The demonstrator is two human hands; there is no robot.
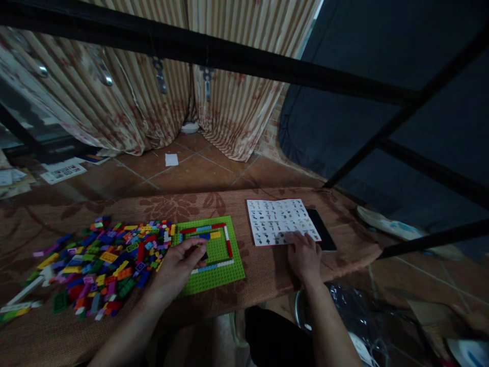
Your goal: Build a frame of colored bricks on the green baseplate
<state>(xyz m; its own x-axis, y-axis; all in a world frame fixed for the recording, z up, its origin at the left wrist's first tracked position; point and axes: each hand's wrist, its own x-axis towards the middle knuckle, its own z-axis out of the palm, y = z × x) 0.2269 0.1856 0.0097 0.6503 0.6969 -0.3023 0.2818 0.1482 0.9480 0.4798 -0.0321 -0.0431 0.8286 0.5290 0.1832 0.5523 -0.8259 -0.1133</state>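
Bare forearms (332, 326) reach in from the near side of the green baseplate (237, 270), which I can see lying on a brown patterned cloth (263, 278). Over its left half, the left hand (178, 261) pinches a small dark piece (204, 255) between thumb and fingers. Low rows of bricks (228, 239) outline a rectangle on the baseplate. Left of it sprawls a colourful brick pile (109, 257); right of it, the right hand (305, 255), fingers loosely extended, rests on a printed sheet (278, 216).
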